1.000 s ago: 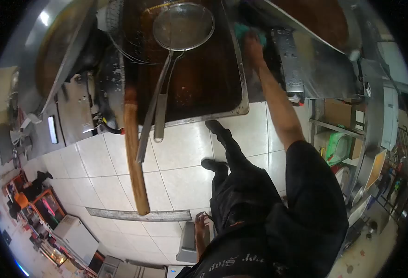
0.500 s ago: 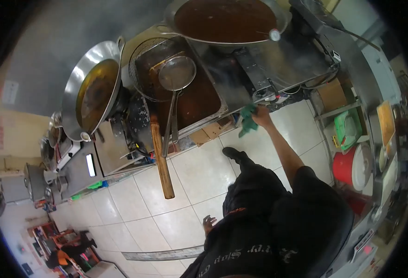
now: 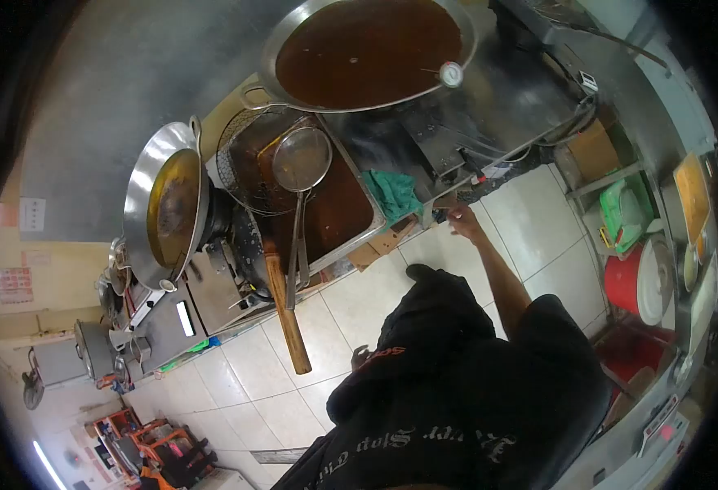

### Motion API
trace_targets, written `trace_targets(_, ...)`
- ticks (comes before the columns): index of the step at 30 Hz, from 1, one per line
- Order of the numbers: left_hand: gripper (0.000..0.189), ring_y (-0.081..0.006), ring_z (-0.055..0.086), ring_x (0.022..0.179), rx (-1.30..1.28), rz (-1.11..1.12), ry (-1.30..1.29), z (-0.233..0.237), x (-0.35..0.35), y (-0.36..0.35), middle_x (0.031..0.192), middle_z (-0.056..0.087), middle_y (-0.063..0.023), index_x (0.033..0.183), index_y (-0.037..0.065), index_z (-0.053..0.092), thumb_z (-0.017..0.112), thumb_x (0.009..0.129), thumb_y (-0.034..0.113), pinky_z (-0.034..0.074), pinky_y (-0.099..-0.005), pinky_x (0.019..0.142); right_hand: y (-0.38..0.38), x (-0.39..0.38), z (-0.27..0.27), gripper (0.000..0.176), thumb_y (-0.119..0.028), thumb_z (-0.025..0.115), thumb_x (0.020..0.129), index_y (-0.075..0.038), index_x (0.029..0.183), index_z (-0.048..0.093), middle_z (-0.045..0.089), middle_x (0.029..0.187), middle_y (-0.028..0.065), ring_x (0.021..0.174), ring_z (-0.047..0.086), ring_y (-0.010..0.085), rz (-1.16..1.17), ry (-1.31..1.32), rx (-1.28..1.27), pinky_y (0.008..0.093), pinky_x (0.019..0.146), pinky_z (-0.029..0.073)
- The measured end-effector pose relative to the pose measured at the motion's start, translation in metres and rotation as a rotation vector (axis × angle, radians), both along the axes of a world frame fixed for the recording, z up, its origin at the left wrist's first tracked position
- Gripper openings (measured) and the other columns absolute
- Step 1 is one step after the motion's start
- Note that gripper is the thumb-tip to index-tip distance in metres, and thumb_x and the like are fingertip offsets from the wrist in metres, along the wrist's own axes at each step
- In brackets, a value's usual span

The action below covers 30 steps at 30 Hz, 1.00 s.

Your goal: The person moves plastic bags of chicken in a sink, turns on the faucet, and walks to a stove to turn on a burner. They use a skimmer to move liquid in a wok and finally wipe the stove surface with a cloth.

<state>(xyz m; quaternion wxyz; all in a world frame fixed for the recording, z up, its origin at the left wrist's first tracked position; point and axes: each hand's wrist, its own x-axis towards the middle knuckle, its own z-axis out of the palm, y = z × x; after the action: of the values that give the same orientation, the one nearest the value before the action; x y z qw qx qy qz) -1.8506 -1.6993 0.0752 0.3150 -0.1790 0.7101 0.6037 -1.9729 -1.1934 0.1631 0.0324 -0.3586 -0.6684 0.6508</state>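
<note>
My right hand [image 3: 461, 220] is stretched out at the front edge of the stove counter, its fingers loosely apart with nothing in them. A crumpled green cloth [image 3: 391, 194] lies just left of it, between the oily metal tray [image 3: 364, 214] and the dark stove top. My left hand [image 3: 361, 356] hangs low beside my body over the floor. It looks empty with its fingers apart, partly hidden by my dark clothing.
A large wok of brown liquid [image 3: 367, 53] has a dial thermometer [image 3: 451, 75] at its rim. Another wok [image 3: 142, 196] holds yellow oil. A round strainer [image 3: 302, 160] and a wooden handle [image 3: 288, 317] jut across the tray. A red bucket [image 3: 626, 286] stands on the right shelf.
The green cloth has left my right hand and now lies on the counter's edge beside the tray. My view has shifted, and my left hand is now more covered by my body.
</note>
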Motion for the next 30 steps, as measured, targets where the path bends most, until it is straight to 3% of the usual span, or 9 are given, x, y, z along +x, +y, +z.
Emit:
trace_targets(3, 0.036, -0.0358, 0.049, 0.098, -0.082, -0.131, 0.141, 0.050, -0.016, 0.043, 0.115, 0.045, -0.0195, 0.112, 0.013, 0.050, 0.056, 0.081, 0.031, 0.045, -0.0497, 0.077, -0.011, -0.018, 0.041, 0.045, -0.044, 0.059, 0.075, -0.004, 0.097, 0.054, 0.058, 0.085, 0.0074, 0.076, 0.058, 0.0177, 0.757, 0.043, -0.465, 0.0314, 0.062, 0.050)
trace_targets(7, 0.036, -0.0365, 0.047, 0.102, -0.276, -0.345, 0.407, 0.117, -0.010, 0.084, 0.117, 0.043, -0.0193, 0.112, 0.015, 0.051, 0.056, 0.081, 0.031, 0.043, -0.0503, 0.079, -0.040, -0.046, 0.046, 0.044, -0.043, 0.060, 0.075, -0.004, 0.095, 0.056, 0.060, 0.085, 0.0080, 0.076, 0.059, 0.0179, 1.071, -0.408, 0.143, 0.0291, 0.063, 0.050)
trace_targets(12, 0.036, -0.0374, 0.044, 0.106, -0.571, -0.387, 0.661, 0.182, 0.025, 0.106, 0.120, 0.041, -0.0191, 0.113, 0.017, 0.052, 0.056, 0.080, 0.032, 0.042, -0.0512, 0.081, -0.111, -0.032, 0.032, 0.028, -0.022, 0.062, 0.079, -0.004, 0.100, 0.058, 0.058, 0.092, 0.0068, 0.087, 0.057, 0.0183, 1.568, -0.109, -0.718, 0.0274, 0.078, 0.045)
trace_targets(13, 0.036, -0.0375, 0.043, 0.107, -0.641, -0.341, 0.665, 0.192, 0.036, 0.109, 0.120, 0.041, -0.0191, 0.113, 0.018, 0.052, 0.056, 0.080, 0.033, 0.042, -0.0513, 0.081, -0.150, -0.029, 0.090, 0.025, -0.023, 0.063, 0.077, -0.009, 0.098, 0.061, 0.053, 0.107, 0.0073, 0.102, 0.051, 0.0193, 1.733, -0.327, -0.436, 0.0290, 0.089, 0.039)
trace_targets(14, 0.037, -0.0377, 0.042, 0.108, -0.686, -0.282, 0.592, 0.203, 0.051, 0.110, 0.121, 0.041, -0.0190, 0.114, 0.018, 0.052, 0.056, 0.080, 0.033, 0.041, -0.0515, 0.082, -0.179, -0.029, 0.116, 0.019, -0.022, 0.063, 0.077, -0.011, 0.093, 0.064, 0.045, 0.118, 0.0082, 0.111, 0.042, 0.0211, 2.012, 0.067, -0.293, 0.0309, 0.094, 0.033)
trace_targets(19, 0.035, -0.0387, 0.012, 0.127, -0.640, 0.232, 0.057, 0.235, 0.126, 0.140, 0.141, 0.013, -0.0125, 0.114, 0.029, 0.053, 0.045, 0.083, 0.042, 0.022, -0.0555, 0.097, -0.272, 0.017, 0.093, 0.021, -0.023, 0.061, 0.078, -0.012, 0.094, 0.064, 0.039, 0.126, 0.0121, 0.113, 0.040, 0.0285, 2.717, 0.364, -0.024, 0.0357, 0.094, 0.033)
trace_targets(25, 0.036, -0.0401, 0.005, 0.128, -0.603, 0.565, -0.021, 0.208, 0.216, 0.147, 0.142, 0.007, -0.0117, 0.118, 0.029, 0.049, 0.042, 0.085, 0.040, 0.020, -0.0584, 0.096, -0.367, 0.108, 0.084, 0.023, -0.024, 0.054, 0.078, -0.023, 0.099, 0.063, 0.045, 0.119, 0.0160, 0.101, 0.046, 0.0349, 2.938, 0.281, 0.532, 0.0450, 0.087, 0.036)
trace_targets(27, 0.035, -0.0424, 0.007, 0.127, -0.657, 0.669, 0.001, 0.205, 0.246, 0.140, 0.141, 0.009, -0.0160, 0.117, 0.024, 0.051, 0.044, 0.085, 0.036, 0.019, -0.0557, 0.098, -0.380, 0.149, 0.083, 0.021, -0.019, 0.051, 0.077, -0.016, 0.093, 0.064, 0.051, 0.111, 0.0148, 0.095, 0.050, 0.0316, 2.914, 1.292, 0.635, 0.0438, 0.081, 0.038)
trace_targets(30, 0.032, -0.0415, 0.015, 0.126, -0.805, 0.497, 0.337, 0.150, 0.290, 0.127, 0.137, 0.019, -0.0181, 0.113, 0.021, 0.054, 0.050, 0.083, 0.029, 0.021, -0.0505, 0.100, -0.405, 0.188, 0.070, 0.017, -0.018, 0.049, 0.076, -0.008, 0.082, 0.062, 0.058, 0.097, 0.0113, 0.091, 0.054, 0.0273, 3.022, 1.495, 0.958, 0.0410, 0.075, 0.041)
